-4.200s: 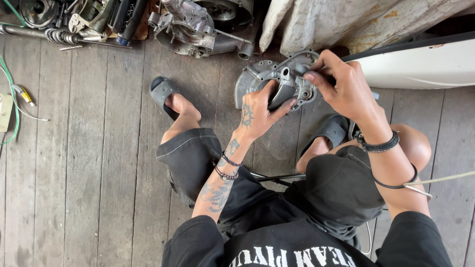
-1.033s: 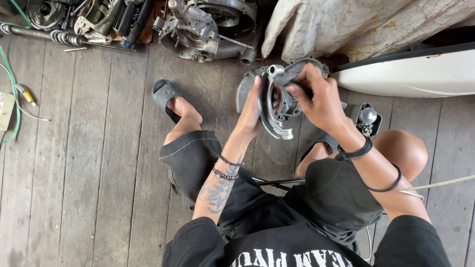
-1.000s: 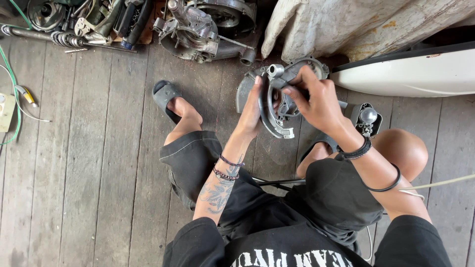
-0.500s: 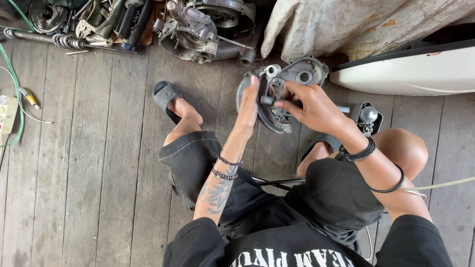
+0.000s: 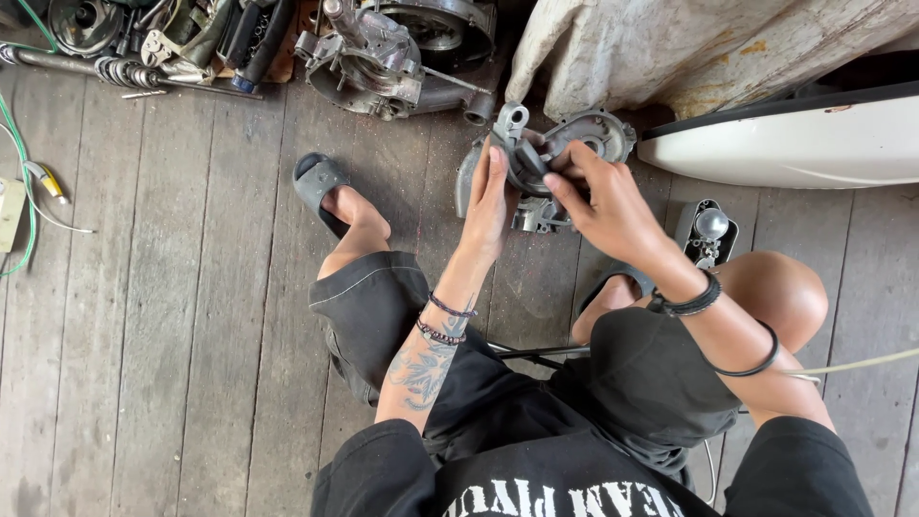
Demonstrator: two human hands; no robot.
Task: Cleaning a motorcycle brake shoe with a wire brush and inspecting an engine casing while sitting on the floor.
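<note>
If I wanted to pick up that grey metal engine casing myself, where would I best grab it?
Probably by the outer rim of the grey engine casing, one hand on each side, as the left hand and right hand do. It stands tilted, open face up, and its rim looks thick; its middle is hollow.

Weathered grey wooden plank floor (image 5: 172, 316) fills the view, boards running top to bottom, narrow dark gaps between them, scuffed and stained. Light is soft and even, daylight by the look, with no hard shadows. Along the top edge lies a heap of greasy metal engine parts (image 5: 383, 57), and to its left a row of coiled steel springs on a rod (image 5: 115, 72). At the left edge, a thin green wire (image 5: 24, 182) curls across the boards beside a pale flat box (image 5: 10, 211). Top right, a dirty cream cloth cover (image 5: 689, 48) drapes down, and under it a smooth white curved panel with a black rim (image 5: 795, 144).
</note>
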